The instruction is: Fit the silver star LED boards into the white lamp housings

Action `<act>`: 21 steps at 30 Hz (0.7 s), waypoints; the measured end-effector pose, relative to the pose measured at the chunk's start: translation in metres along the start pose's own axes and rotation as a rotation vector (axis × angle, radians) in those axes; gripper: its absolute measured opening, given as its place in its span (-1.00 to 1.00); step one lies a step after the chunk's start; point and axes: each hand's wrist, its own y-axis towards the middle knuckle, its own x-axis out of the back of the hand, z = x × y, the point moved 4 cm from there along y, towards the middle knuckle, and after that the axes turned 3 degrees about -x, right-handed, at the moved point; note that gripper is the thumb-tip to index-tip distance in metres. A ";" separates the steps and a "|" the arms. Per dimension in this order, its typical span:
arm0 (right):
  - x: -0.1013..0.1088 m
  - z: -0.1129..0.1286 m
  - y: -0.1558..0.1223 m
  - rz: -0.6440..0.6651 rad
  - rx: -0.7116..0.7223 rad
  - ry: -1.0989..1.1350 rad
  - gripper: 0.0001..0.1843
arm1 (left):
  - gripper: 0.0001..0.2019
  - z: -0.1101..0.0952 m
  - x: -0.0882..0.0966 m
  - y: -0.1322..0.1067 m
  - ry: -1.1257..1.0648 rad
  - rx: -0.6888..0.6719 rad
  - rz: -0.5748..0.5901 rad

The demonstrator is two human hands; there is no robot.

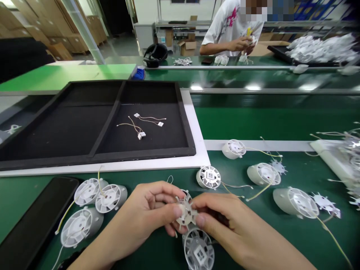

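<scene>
My left hand (143,213) and my right hand (227,225) grip a white star-shaped piece (186,212) from either side, over the green bench. Behind it, a round white part shows between my fingers, mostly hidden. Just below my hands lies a white vented lamp housing (199,253). More wired housings sit near my left wrist (109,198) and to the right of my right hand (208,177). Farther right, a loose star-shaped piece (323,202) lies beside another housing (295,202).
A black foam tray with a raised divider (107,120) holds several small wired tags (140,125). A black tablet (36,213) lies at the bench's left. Across the bench, a co-worker in a white T-shirt (230,30) handles a small part beside a heap of white parts (323,48).
</scene>
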 end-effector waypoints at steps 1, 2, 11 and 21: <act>0.000 0.002 0.000 0.002 0.036 0.008 -0.72 | -0.79 0.000 -0.001 0.000 -0.014 0.006 0.019; 0.001 0.004 0.000 0.002 0.074 0.017 -0.71 | -0.79 -0.001 -0.003 0.000 -0.028 0.015 0.035; -0.002 -0.006 -0.007 -0.001 -0.083 0.104 -0.56 | -0.78 -0.006 -0.008 0.000 -0.028 0.075 0.089; 0.002 0.001 0.005 -0.188 -0.050 0.109 -0.68 | -0.73 -0.020 -0.003 -0.008 0.580 -0.149 -0.147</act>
